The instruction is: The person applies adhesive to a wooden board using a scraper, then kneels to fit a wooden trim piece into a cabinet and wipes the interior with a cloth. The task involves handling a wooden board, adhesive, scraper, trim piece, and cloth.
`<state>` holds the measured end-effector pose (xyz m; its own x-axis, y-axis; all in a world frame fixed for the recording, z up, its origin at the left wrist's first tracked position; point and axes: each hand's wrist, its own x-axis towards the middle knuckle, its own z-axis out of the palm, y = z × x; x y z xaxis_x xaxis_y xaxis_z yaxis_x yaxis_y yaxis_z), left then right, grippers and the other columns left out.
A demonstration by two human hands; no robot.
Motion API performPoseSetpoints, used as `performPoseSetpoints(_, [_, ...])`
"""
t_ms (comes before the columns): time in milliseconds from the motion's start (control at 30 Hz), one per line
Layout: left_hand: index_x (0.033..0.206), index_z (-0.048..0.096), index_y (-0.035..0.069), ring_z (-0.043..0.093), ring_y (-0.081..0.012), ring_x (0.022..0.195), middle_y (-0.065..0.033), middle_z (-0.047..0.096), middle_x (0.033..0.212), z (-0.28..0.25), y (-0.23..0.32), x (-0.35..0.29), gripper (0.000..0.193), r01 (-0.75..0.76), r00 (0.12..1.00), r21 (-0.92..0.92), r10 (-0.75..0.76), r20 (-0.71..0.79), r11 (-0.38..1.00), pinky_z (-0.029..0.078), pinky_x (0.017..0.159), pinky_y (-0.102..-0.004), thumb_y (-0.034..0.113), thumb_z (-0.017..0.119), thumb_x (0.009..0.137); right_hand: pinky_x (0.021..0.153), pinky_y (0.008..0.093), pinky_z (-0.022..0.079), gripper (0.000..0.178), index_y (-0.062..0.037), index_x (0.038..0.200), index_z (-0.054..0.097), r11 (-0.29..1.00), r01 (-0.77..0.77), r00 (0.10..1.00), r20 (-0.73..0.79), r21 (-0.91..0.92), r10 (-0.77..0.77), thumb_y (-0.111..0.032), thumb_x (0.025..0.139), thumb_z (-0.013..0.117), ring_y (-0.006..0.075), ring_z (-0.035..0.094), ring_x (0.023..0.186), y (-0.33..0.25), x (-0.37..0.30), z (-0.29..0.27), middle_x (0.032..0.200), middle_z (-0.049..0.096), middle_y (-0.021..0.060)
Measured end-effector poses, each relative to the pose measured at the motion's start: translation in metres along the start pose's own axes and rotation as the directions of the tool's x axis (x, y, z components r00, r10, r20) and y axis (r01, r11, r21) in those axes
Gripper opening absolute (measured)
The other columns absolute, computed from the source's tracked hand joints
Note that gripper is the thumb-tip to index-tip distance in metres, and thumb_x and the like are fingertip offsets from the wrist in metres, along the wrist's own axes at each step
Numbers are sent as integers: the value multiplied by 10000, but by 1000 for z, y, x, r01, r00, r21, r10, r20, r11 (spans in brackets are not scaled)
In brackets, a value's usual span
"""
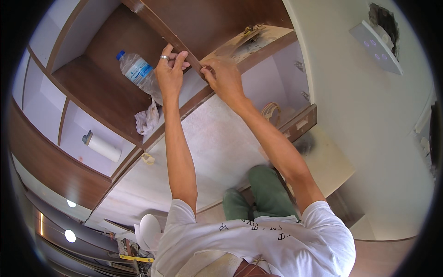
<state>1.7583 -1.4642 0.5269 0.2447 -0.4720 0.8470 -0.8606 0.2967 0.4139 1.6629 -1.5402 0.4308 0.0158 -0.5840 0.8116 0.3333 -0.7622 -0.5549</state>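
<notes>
A brown wooden upright (181,45) divides two cabinet compartments in front of me, its narrow front edge facing me. My left hand (170,71), with a ring on one finger, is beside this upright on its left. Its fingers are partly bent and the thumb stands apart, with nothing visible in them. On the right side, my right hand (224,79) pinches the upright's front edge near its lower end, thumb and fingertips against the wood. Whether a thin strip lies between those fingertips is too small to tell. A clear plastic water bottle (137,69) with a blue cap lies left of my left hand.
A crumpled plastic bag (147,119) lies below the bottle. White shelves at left hold a white cylindrical bottle (103,146). Loose items lie on a dusty board (258,42) in the right compartment. A switch panel (377,47) hangs loose from the right wall.
</notes>
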Motion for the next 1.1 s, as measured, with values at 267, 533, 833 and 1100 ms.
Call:
performPoseSetpoints(267, [1301,606,57,651,-97,656,-69,683,805,-1,-4,1,409,-2,1000,35,2,-2,999,534,600,-235,135,709,913,806,418,460,91,-63,910,703,996,45,994,-96,-71,-52,-122,841,704,298,646,819,-1,-2,8,827,690,112])
performPoseSetpoints(533, [1311,596,58,647,-92,651,-70,686,807,-1,-8,1,414,-7,1000,-4,7,-4,1000,517,605,-228,123,702,916,844,417,451,90,-62,904,696,996,70,997,-33,-54,-72,-118,834,707,290,649,846,4,1,6,842,689,118])
performPoseSetpoints(833, [1372,543,45,650,-109,681,-72,675,841,1,0,-3,497,20,999,44,-18,-40,999,522,605,-231,138,714,915,756,394,493,120,-36,962,700,982,-136,990,41,132,131,-98,861,682,297,654,811,-3,2,3,900,694,121])
performPoseSetpoints(1100, [1384,529,41,645,-108,693,-70,673,843,2,-1,-2,512,33,999,-18,-34,-25,999,518,622,-233,132,714,915,719,365,506,155,-22,1009,711,996,8,1000,-21,85,-6,-100,882,671,277,661,773,8,3,6,955,695,131])
